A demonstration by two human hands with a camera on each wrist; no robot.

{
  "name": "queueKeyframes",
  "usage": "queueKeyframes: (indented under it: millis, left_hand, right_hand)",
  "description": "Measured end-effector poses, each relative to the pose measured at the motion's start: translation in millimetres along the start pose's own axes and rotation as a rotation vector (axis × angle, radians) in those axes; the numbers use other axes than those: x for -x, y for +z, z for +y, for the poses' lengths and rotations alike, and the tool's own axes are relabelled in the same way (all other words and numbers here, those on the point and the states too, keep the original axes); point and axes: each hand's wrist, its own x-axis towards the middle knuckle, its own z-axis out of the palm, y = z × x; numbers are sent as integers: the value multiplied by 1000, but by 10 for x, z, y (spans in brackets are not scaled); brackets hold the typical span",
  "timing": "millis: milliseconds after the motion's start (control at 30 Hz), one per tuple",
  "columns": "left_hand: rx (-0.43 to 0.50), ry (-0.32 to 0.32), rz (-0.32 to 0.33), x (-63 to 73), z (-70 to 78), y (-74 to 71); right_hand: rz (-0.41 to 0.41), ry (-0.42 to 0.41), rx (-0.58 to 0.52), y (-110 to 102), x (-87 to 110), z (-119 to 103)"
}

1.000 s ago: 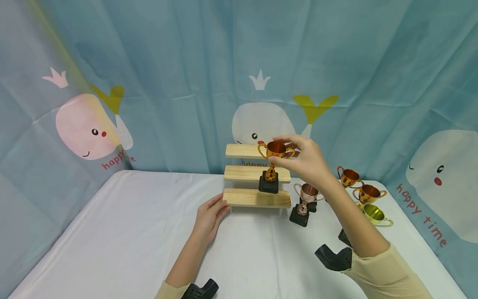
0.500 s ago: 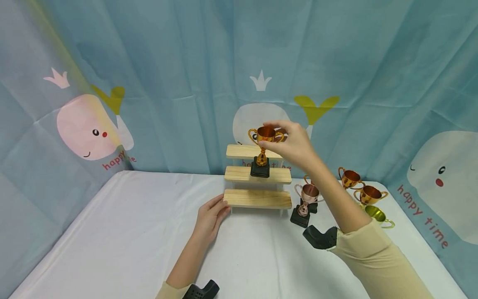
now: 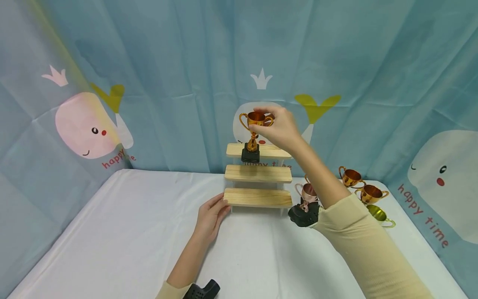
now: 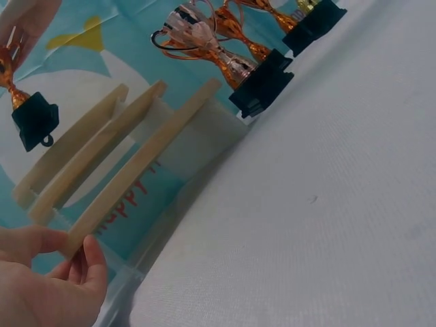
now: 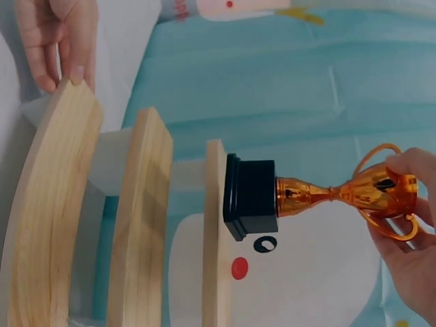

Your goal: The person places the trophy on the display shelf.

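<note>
My right hand pinches a small orange-gold trophy by its two-handled cup, thumb in front and fingers behind. The trophy is upright, its black base right at the top board of a three-tier wooden display stand, toward that board's left half. Low at the stand's left end, my left hand pinches the corner of the lowest board between thumb and curled fingers, as the left wrist view shows. All three boards are pale wood on clear supports.
Right of the stand is a rose-coloured trophy, partly covered by the right wrist's black device, with an orange one behind it. Farther right stand two orange trophies and a yellow-gold one. A blue curtain hangs behind the white-covered table.
My right hand has carried the orange-gold trophy up, back and a little left, from in front of the lower boards to the top one. My left hand has stayed at the stand's corner.
</note>
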Motion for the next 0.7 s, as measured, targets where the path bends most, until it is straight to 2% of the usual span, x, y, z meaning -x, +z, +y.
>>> queueKeyframes:
  millis: [500,700]
  left_hand:
    - [-11,7,-1,26,-16,26]
    - [-8,7,5,29,-19,26]
  right_hand:
    - [-20,7,-11,147,-252,54]
    - [-25,-15,-13,204,-315,104]
